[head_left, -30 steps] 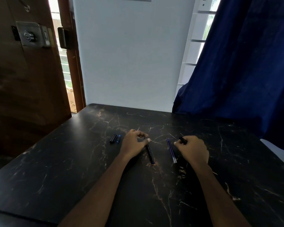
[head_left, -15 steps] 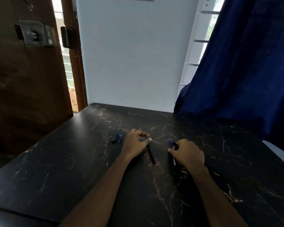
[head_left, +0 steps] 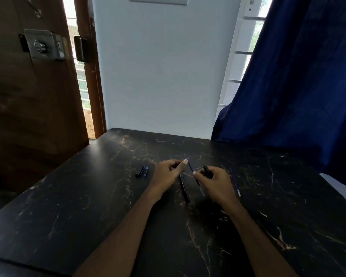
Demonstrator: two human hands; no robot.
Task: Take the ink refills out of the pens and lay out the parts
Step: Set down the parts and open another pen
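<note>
My left hand [head_left: 167, 172] pinches the top end of a black pen barrel [head_left: 185, 189], which slants down toward me on the black marble table [head_left: 88, 206]. My right hand [head_left: 215, 181] is closed on a short black pen piece [head_left: 206, 169], and its thumb presses on a thin blue ink refill [head_left: 190, 166] that crosses between the two hands. A second blue refill [head_left: 235, 183] lies on the table just right of my right hand. A black cap [head_left: 139, 171] and a blue cap [head_left: 146, 170] lie side by side left of my left hand.
The white wall stands behind the table's far edge [head_left: 158, 132]. A dark blue curtain [head_left: 298, 86] hangs over the back right corner. A brown wooden door [head_left: 28, 86] with a metal lock is on the left.
My right hand moved left toward my left hand and now has the blue refill under its thumb. The second refill on the right has come into view. My left hand kept its place on the barrel.
</note>
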